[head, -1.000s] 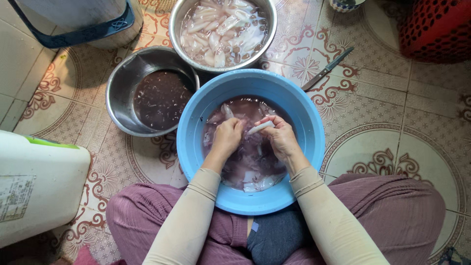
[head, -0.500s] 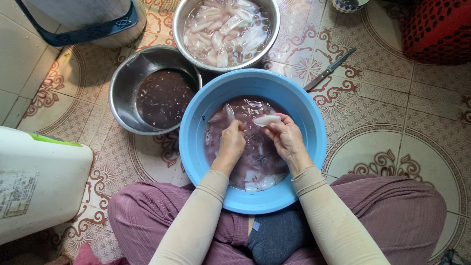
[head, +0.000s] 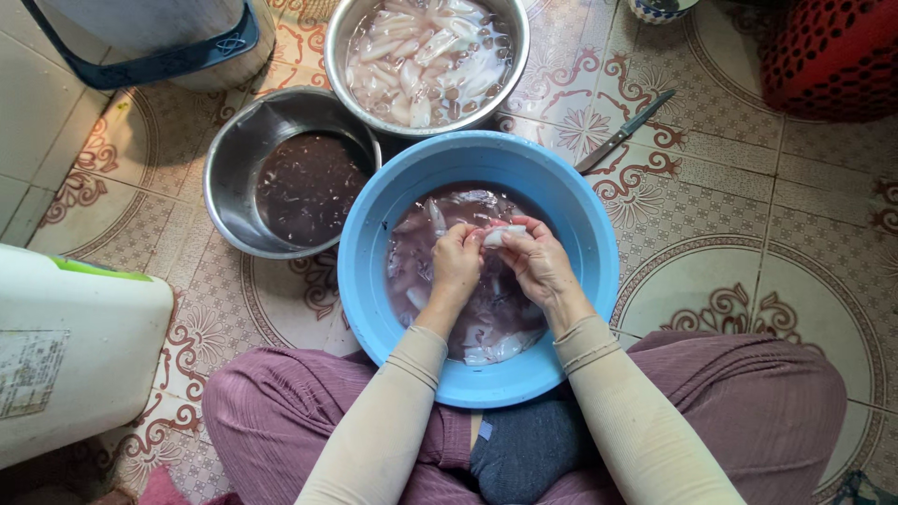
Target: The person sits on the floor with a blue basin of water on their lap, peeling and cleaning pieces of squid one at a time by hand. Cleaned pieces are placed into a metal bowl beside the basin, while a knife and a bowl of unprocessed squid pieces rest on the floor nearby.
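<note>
I see my left hand [head: 456,262] and right hand [head: 541,264] pinching a pale squid piece [head: 500,235], long axis crosswise, over the blue basin [head: 599,281].

Home kitchen floor, patterned tiles [head: 748,215], steel bowls [head: 281,168], knife [head: 622,133]

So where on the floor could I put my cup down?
Bare tiles lie right of the blue basin, between the knife and the person's knee. It is crowded at the top left, where two steel bowls sit close to the basin.
</note>
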`<state>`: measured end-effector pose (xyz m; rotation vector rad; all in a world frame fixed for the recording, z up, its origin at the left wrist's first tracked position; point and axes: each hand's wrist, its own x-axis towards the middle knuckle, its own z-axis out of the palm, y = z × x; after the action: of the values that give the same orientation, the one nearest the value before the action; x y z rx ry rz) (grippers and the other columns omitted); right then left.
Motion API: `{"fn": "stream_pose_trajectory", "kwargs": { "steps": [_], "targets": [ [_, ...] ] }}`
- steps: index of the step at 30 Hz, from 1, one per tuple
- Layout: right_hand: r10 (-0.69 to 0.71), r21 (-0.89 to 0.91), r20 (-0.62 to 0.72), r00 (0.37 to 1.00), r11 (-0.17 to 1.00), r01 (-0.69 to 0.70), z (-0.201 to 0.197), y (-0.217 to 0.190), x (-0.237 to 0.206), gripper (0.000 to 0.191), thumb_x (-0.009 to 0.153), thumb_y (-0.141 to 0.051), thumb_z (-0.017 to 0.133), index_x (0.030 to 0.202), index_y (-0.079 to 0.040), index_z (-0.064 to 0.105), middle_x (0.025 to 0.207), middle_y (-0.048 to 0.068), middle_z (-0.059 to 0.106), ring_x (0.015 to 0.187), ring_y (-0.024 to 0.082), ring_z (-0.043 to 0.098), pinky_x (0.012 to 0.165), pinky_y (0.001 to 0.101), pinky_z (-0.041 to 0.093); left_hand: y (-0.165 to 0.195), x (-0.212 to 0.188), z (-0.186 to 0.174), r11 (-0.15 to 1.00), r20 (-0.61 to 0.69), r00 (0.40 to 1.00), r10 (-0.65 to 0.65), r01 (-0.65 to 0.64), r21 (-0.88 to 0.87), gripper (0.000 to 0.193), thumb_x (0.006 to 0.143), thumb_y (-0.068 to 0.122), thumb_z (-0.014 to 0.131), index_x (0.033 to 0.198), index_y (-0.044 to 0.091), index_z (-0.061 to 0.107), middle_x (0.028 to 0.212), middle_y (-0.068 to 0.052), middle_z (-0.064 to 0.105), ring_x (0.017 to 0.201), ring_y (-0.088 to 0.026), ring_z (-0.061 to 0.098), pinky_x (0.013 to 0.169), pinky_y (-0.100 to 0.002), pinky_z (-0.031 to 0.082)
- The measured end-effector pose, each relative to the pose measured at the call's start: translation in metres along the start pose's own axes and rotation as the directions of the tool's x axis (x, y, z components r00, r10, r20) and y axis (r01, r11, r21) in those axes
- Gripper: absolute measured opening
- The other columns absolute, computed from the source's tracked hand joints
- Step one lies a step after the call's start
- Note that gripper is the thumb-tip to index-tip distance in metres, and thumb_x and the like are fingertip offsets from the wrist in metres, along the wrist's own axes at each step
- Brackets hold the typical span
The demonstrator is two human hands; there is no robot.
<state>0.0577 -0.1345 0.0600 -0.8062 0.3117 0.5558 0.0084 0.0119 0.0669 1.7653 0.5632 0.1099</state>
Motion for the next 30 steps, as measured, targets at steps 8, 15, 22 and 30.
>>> {"fn": "stream_pose_trajectory", "kwargs": {
  "steps": [8,15,22,30],
  "targets": [
    [-0.030,0.005,-0.018,0.999,1.000,0.030,0.003,-0.002,0.003,0.044,0.087,0.013,0.056,0.126,-0.003,0.043,0.128,0.024,0.064,0.114,0.033,0.070,0.098,0.0419,0.061,-0.021,0.010,-0.024,0.751,0.026,0.966,0.258,-0.218,0.623,0.023,0.082,0.005,0.066,0.105,0.000,0.068,0.101,-0.025,0.067,0.091,-0.045,0.067,0.077,-0.054,0.052],
    [-0.004,-0.076,0.082,0.997,0.997,0.010,-0.002,0.006,0.004,0.061,0.084,0.012,0.062,0.138,-0.003,0.039,0.128,0.024,0.066,0.105,0.027,0.070,0.090,0.0351,0.060,0.022,-0.010,-0.030,0.827,0.137,0.849,0.510,-0.528,0.195,0.021,0.084,0.013,0.076,0.104,0.007,0.072,0.105,-0.012,0.066,0.096,-0.033,0.069,0.083,-0.042,0.055],
    [0.042,-0.238,0.133,0.990,0.971,-0.009,-0.008,0.006,0.003,0.066,0.081,0.010,0.063,0.142,-0.006,0.043,0.123,0.017,0.067,0.099,0.019,0.070,0.085,0.0328,0.060,0.029,-0.015,-0.016,0.855,0.081,0.896,0.437,-0.442,0.270,0.007,0.088,0.013,0.072,0.094,0.011,0.074,0.096,-0.009,0.068,0.094,-0.031,0.068,0.081,-0.043,0.053],
    [0.031,-0.238,0.173,0.984,0.971,0.011,0.005,0.002,-0.004,0.058,0.082,0.011,0.057,0.135,-0.005,0.040,0.125,0.020,0.069,0.111,0.028,0.071,0.092,0.0366,0.061,-0.012,0.022,-0.018,0.747,-0.054,0.920,0.388,-0.280,0.603,0.013,0.094,0.016,0.063,0.098,0.005,0.067,0.101,-0.020,0.067,0.096,-0.040,0.065,0.082,-0.052,0.050]
  ]
}}
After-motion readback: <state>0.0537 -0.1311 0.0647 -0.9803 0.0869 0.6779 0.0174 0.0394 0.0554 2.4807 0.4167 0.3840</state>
